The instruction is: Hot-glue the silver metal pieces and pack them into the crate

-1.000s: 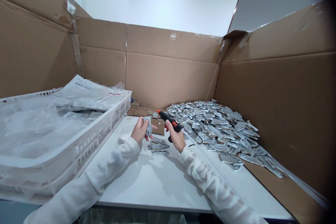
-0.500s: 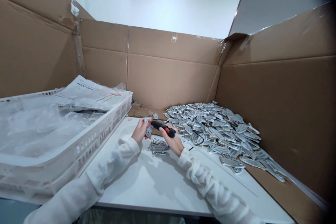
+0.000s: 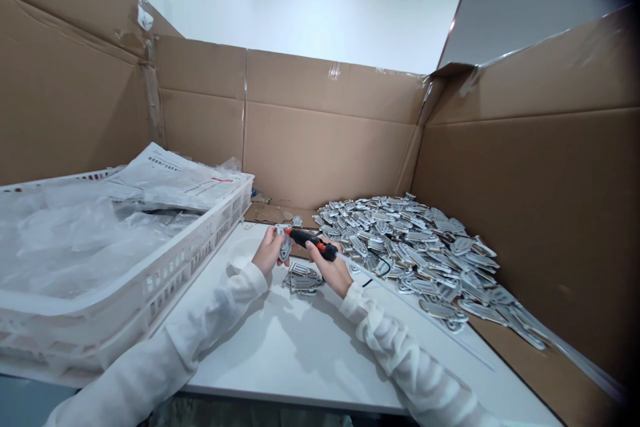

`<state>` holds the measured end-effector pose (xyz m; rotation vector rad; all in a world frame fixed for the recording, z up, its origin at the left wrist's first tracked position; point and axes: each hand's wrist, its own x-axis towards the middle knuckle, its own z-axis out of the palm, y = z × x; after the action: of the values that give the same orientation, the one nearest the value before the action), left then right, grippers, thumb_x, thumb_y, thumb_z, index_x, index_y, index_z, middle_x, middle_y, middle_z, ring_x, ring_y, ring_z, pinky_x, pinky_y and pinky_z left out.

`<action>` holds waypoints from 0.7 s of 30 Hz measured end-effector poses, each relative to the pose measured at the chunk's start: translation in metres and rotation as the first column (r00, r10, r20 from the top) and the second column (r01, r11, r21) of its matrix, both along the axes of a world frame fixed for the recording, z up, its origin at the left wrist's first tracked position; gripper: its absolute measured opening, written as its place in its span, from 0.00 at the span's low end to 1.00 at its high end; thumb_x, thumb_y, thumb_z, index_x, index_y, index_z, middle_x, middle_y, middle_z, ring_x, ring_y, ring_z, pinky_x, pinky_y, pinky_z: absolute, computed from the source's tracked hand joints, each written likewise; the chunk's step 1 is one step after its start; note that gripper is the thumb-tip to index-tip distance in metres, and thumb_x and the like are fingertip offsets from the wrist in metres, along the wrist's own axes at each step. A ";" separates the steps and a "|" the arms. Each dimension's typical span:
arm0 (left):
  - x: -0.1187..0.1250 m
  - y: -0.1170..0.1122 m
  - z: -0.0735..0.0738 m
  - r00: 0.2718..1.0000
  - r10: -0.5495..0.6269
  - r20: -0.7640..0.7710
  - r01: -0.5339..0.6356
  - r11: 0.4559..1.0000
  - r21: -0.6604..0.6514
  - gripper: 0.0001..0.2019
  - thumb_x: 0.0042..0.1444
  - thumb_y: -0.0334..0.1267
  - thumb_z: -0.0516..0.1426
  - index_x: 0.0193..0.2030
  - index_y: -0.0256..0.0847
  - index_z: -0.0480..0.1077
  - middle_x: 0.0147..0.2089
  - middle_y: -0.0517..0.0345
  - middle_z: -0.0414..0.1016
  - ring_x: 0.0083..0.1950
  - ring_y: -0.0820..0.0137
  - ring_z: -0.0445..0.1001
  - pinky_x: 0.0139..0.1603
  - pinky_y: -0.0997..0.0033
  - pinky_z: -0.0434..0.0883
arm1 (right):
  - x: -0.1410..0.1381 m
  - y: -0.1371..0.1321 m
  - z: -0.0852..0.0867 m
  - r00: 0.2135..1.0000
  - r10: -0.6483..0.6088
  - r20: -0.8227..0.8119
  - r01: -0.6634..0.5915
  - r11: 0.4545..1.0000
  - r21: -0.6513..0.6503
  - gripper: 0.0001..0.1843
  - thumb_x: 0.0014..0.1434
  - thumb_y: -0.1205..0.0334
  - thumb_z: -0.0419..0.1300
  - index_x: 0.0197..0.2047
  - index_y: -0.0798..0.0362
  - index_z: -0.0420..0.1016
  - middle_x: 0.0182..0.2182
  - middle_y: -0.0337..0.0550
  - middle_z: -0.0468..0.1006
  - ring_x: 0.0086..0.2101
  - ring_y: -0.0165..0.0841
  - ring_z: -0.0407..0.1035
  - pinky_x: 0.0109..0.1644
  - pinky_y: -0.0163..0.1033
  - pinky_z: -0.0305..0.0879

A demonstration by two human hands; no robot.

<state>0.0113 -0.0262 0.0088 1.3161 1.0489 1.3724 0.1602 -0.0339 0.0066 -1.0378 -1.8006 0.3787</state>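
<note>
My left hand pinches a small flat grey-and-white cut-out piece, held upright above the table. In my right hand is a black and orange glue gun, its orange tip touching or very close to the top of that piece. A long translucent glue stick runs out of the gun's back toward the lower right. Between my forearms, a small stack of similar flat pieces lies on the white table. Fine detail on the pieces is too small to make out.
A large heap of flat pieces spreads along the right on cardboard. At left stands a white plastic basket with clear plastic bags and a printed white bag. Cardboard walls enclose the table. A black cord lies by the heap.
Almost nothing has moved. The view shifts slightly; both hands keep their hold, with the gun's tip still at the top of the piece.
</note>
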 end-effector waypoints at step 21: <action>0.000 0.001 -0.002 1.000 -0.006 0.003 0.006 0.999 0.036 0.05 0.50 0.36 0.46 0.34 0.42 0.51 0.19 0.67 0.68 0.11 0.78 0.62 0.11 0.82 0.52 | 0.000 -0.003 0.003 0.998 -0.044 -0.038 0.042 0.998 -0.045 0.19 0.52 0.47 0.50 0.19 0.51 0.62 0.16 0.36 0.64 0.23 0.32 0.59 0.31 0.37 0.54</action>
<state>0.0109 -0.0250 0.0067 1.3416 1.0213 1.3948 0.1601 -0.0371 0.0096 -1.0914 -1.7394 0.4116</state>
